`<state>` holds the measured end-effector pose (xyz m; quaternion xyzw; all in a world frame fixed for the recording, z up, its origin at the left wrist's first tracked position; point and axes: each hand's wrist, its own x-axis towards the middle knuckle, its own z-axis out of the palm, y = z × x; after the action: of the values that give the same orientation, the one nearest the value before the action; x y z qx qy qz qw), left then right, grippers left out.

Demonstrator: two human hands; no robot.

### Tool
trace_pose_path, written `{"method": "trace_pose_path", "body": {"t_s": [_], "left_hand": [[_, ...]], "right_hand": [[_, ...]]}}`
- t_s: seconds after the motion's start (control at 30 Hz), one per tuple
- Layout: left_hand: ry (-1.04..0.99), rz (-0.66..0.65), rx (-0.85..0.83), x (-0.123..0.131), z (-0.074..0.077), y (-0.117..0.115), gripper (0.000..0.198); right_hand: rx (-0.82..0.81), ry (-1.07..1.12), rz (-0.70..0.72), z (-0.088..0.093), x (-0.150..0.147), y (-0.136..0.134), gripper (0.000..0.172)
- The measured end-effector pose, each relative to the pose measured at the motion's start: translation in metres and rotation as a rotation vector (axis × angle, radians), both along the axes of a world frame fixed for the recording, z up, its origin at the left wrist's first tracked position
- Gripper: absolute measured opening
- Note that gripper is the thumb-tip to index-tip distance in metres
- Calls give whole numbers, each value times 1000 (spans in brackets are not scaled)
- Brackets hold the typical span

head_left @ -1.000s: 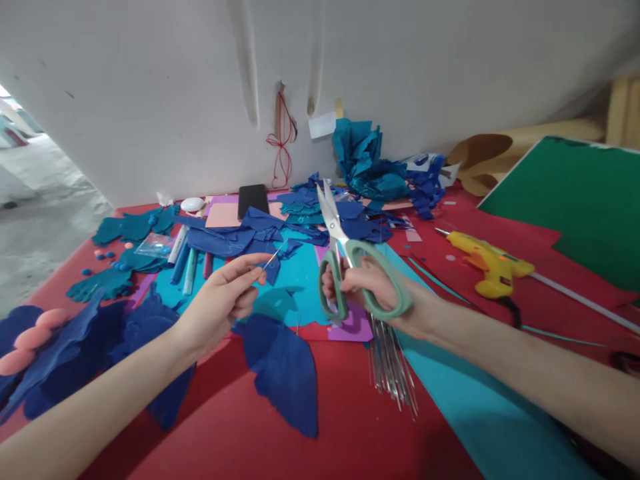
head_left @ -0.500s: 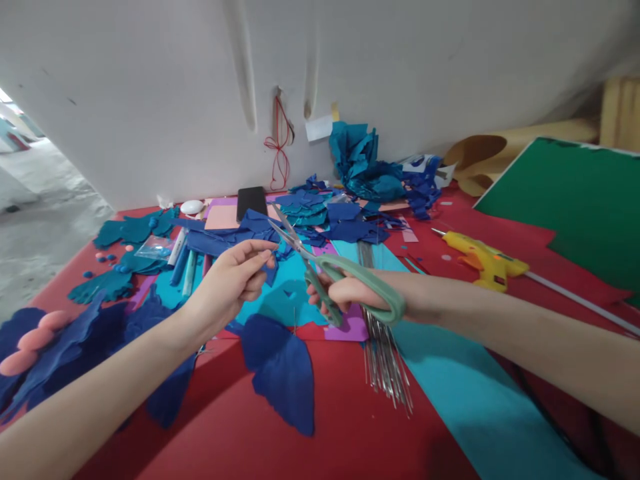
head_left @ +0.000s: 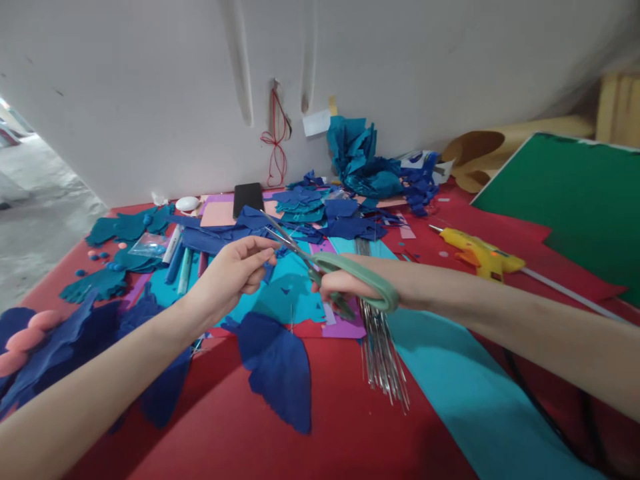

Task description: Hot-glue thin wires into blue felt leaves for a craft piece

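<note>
My left hand (head_left: 247,267) is closed in a pinch above the middle of the table. A small bit of blue shows at its fingertips, but I cannot make out what it grips. My right hand (head_left: 345,283) holds green-handled scissors (head_left: 387,288) through the loops. Their blades are slightly apart and point left, just above the left fingertips. Below the hands, a dark blue wing-shaped petal (head_left: 277,373) lies on the red table (head_left: 350,440). A bundle of thin metal wires (head_left: 385,360) lies beneath the right wrist.
Blue paper scraps (head_left: 350,220), a black phone (head_left: 249,199) and markers (head_left: 185,270) lie at the back and left. Pink balls (head_left: 26,339) rest among blue petals. To the right are a yellow glue gun (head_left: 483,252) and a green board (head_left: 575,200).
The scissors have shifted slightly left, so their blades reach further over my left fingertips. My left hand stays pinched in nearly the same place. The whole view has shifted a little.
</note>
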<state>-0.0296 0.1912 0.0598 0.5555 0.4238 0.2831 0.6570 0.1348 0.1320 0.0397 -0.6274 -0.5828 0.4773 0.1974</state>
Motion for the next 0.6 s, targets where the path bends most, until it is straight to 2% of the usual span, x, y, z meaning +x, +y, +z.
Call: {"method": "trace_pose_path", "body": {"t_s": [0.13, 0.3, 0.43, 0.6], "left_hand": [[7, -10, -4, 1, -4, 2, 13], [-2, -6, 7, -4, -6, 5, 9], [16, -19, -2, -13, -8, 2, 8], [61, -57, -20, -24, -14, -7, 7]], "right_hand": [[-73, -4, -4, 15, -4, -1, 19], [-60, -90, -78, 22, 2, 11, 26], [-27, -320, -118, 22, 3, 21, 30], [65, -600, -162, 12, -3, 31, 35]]}}
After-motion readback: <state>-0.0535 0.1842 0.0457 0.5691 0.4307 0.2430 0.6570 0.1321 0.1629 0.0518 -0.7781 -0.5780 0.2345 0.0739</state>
